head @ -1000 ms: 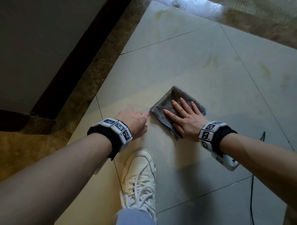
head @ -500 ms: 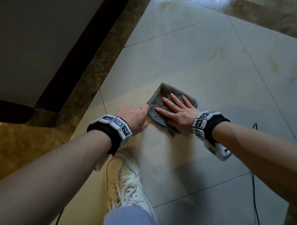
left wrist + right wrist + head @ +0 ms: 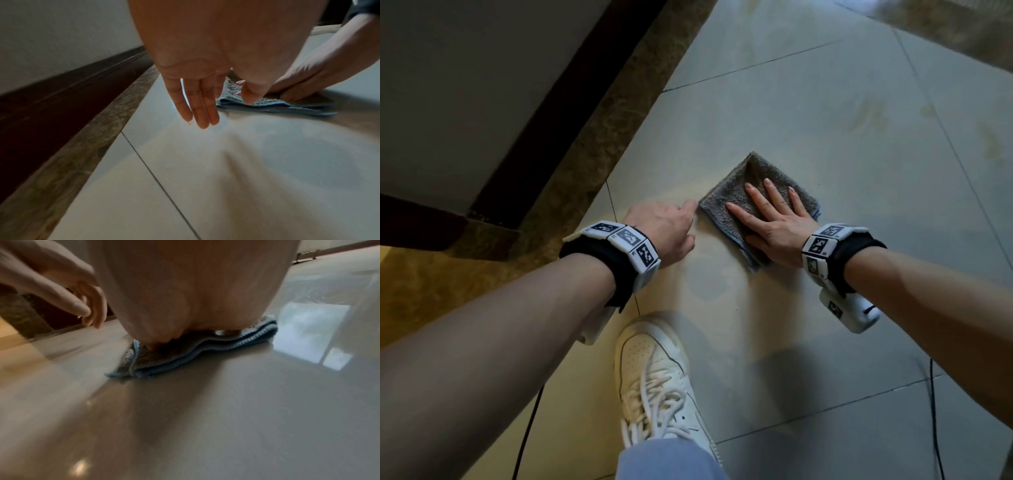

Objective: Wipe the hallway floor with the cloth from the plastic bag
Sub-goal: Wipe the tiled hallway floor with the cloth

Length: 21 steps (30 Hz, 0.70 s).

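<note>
Right hand (image 3: 777,226) flat, fingers straight, pressing folded grey cloth (image 3: 736,202) onto tiled floor (image 3: 859,212), centre of head view. Left hand (image 3: 664,229) just left of cloth, fingers relaxed and extended, holding nothing. White sneaker (image 3: 654,377) lower centre.

No legible text, brand, label or number found in any view. The left wristband (image 3: 625,241) and right wristband (image 3: 822,243) carry black-and-white square code markers; small characters beside them are too small to read.
</note>
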### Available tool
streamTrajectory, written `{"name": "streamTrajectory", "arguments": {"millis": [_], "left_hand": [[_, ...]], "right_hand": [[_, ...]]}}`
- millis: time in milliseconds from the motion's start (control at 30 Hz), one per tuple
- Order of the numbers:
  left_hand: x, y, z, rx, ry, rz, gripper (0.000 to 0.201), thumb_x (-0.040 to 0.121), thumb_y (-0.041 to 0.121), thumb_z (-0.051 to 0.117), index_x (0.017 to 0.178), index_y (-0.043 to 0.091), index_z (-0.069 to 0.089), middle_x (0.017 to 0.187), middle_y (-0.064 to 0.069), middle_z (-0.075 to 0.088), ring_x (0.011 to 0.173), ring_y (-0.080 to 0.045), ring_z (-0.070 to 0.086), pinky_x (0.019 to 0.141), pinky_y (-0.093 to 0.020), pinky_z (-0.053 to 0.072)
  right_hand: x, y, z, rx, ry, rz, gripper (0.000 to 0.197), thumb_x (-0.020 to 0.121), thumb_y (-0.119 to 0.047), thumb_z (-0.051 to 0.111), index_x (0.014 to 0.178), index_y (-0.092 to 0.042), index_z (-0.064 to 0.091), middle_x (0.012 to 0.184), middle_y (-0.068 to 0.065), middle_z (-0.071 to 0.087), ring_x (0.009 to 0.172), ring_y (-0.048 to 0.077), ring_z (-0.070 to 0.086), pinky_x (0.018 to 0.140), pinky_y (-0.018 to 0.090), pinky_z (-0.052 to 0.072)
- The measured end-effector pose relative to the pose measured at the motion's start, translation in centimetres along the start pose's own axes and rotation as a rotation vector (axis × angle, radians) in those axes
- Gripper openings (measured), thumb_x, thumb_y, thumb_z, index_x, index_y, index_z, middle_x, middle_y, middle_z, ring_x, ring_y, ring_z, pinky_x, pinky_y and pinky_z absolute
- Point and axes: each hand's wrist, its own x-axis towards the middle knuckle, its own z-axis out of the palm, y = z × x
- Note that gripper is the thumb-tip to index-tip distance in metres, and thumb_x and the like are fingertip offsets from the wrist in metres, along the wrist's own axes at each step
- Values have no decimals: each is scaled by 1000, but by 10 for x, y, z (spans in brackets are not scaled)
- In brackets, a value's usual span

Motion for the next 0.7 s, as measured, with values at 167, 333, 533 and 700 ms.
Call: {"name": "streamTrajectory", "arguments": {"millis": [167, 333, 533, 700], "left_hand": [[-6, -15, -2, -32, 18, -15, 43, 97, 41, 43, 133, 17, 38, 115, -9, 65, 98, -30, 63, 72, -38, 50], [-10, -25, 2, -55, 24, -48, 35, 97, 45, 41, 119, 18, 43, 109, -8, 66, 93, -29, 63, 71, -38, 50], [-18, -31, 10, -60, -27, -81, 40, 98, 45, 40, 128, 19, 39, 109, -6, 64, 86, -27, 61, 67, -36, 49], [-29, -45, 19, -56, -29, -120, 45, 97, 44, 41, 134, 20, 38, 109, -4, 64, 86, -24, 62, 69, -35, 53]], "right_hand": [[-6, -38, 1, -86, -7, -106, 61, 97, -52, 11, 153, -42, -8, 163, 12, -14, 147, 43, -15, 114, 67, -1], [-7, -83, 15, -248, -42, -405, 63, 99, -50, 25, 153, -43, -6, 163, 8, -13, 148, 40, -14, 116, 64, -1], [18, -24, -8, -9, 52, -218, 69, 92, -55, 35, 152, -48, 1, 165, -2, -2, 151, 28, -8, 121, 52, 2], [28, -42, -12, 69, 58, 49, 66, 98, -49, 30, 152, -48, -8, 164, 2, -15, 148, 31, -21, 118, 57, -8]]}}
